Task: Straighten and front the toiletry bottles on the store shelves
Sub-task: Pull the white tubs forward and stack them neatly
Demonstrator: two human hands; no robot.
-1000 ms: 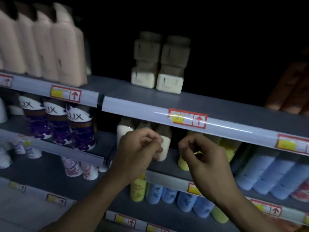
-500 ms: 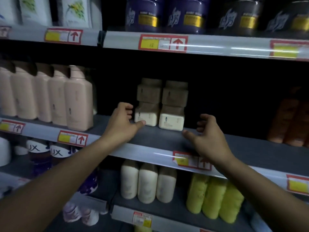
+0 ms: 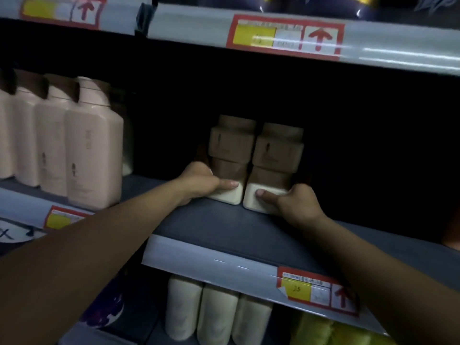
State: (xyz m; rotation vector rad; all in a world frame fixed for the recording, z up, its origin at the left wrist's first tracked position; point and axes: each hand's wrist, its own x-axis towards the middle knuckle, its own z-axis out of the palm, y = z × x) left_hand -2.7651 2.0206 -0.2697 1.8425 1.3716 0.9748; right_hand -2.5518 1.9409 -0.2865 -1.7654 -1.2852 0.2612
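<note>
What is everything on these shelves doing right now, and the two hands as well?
left hand: grips left beige bottle's base.
right hand: grips right beige bottle's base.
left beige bottle: upright, set back from shelf edge.
right beige bottle: upright, beside it.
pink bottles: upright, in a row.

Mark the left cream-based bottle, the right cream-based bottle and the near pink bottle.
left cream-based bottle (image 3: pixel 230 145): head view, brown upper body.
right cream-based bottle (image 3: pixel 277 151): head view, brown upper body.
pink bottle (image 3: pixel 93 155): head view, front face.

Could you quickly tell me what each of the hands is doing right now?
Left hand: grips the left beige bottle at its base.
Right hand: grips the right beige bottle at its base.
</note>
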